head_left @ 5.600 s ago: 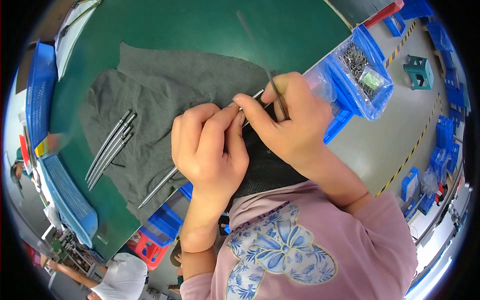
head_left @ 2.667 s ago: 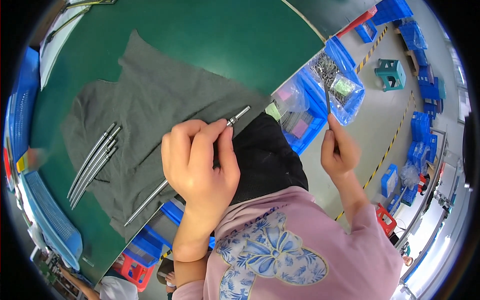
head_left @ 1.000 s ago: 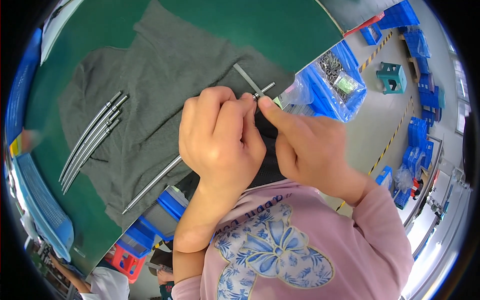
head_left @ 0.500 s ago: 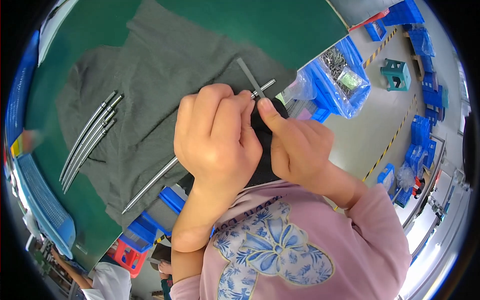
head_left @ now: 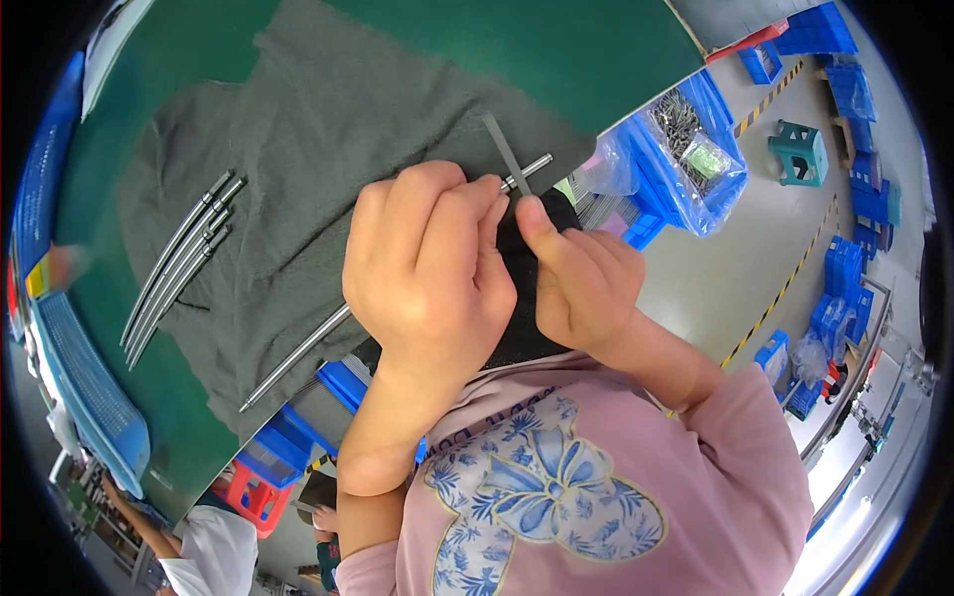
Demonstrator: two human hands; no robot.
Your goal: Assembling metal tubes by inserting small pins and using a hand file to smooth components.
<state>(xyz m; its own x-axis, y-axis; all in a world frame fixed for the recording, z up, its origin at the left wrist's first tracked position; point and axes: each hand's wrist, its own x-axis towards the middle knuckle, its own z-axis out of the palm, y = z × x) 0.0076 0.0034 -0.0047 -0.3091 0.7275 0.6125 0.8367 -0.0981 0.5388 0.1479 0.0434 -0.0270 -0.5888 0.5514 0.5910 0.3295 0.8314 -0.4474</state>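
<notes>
My left hand [head_left: 422,268] is closed round a slim silver metal rod [head_left: 296,360], its thumb and forefinger pinching near the grooved far end. The rod runs slantwise under the hand, from lower left to upper right. In my right hand [head_left: 588,278] is a thin flat grey strip [head_left: 505,149], like a file, pinched under the thumb. The strip lies across the rod's grooved end, just beyond my left fingertips. Several similar rods [head_left: 179,268] with grooved ends lie side by side on the dark grey cloth [head_left: 328,119] to the left.
The cloth covers part of a green tabletop [head_left: 556,50]. Blue bins, one with metal parts [head_left: 681,124] in clear plastic, stand beyond its right edge. A teal stool [head_left: 798,154] is on the floor. Blue trays [head_left: 94,387] line the left, with another person's sleeve [head_left: 214,551] nearby.
My right hand has shifted slightly left, with the strip still across the rod. The left hand keeps its grip. The whole view has moved a little.
</notes>
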